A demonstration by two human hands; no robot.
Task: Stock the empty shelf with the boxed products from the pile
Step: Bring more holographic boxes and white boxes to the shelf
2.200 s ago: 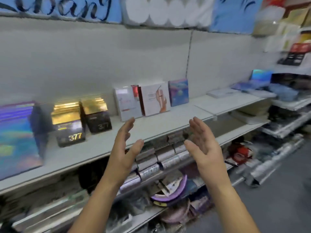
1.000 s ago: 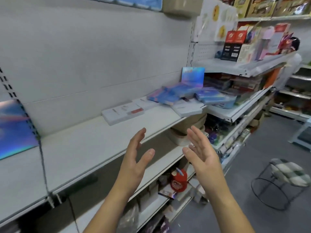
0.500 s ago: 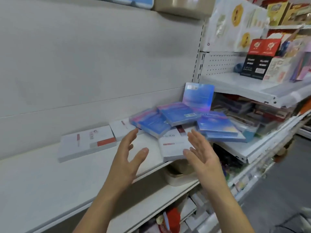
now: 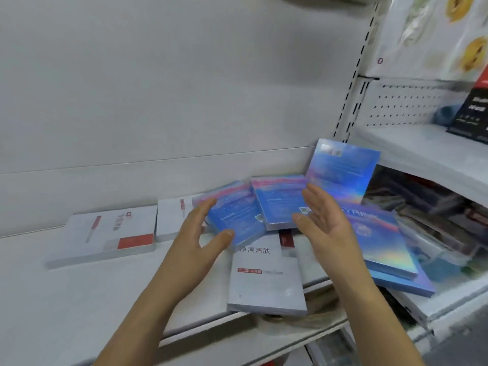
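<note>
Head view: both hands are spread with palms facing each other and hold nothing, the left hand (image 4: 196,233) and right hand (image 4: 324,223) flanking the middle blue box (image 4: 277,204) of the pile, which lies toward the right end of the shelf (image 4: 66,299). Whether any fingertip already touches a box cannot be told. That blue box rests tilted on its neighbours; another blue box (image 4: 232,215) lies just to its left, one more (image 4: 343,173) stands leaning against the back wall, and a blue stack (image 4: 383,247) sits at the right end. A white box (image 4: 264,283) juts over the front edge, and a second white box (image 4: 105,239) lies flat nearer the back. The boxes look thin, stiff and light, and their glossy, rainbow-sheened wrap is probably slippery, so a firm hold on two opposite long edges seems best. The pile is loose, so lifting one box could slide the others or tip the overhanging white one off. Compared with half a second ago, the hands have come much closer to the pile and now overlap the blue boxes, while the boxes lie as they did; two seconds ago the view faced another stretch of shelf.
</note>
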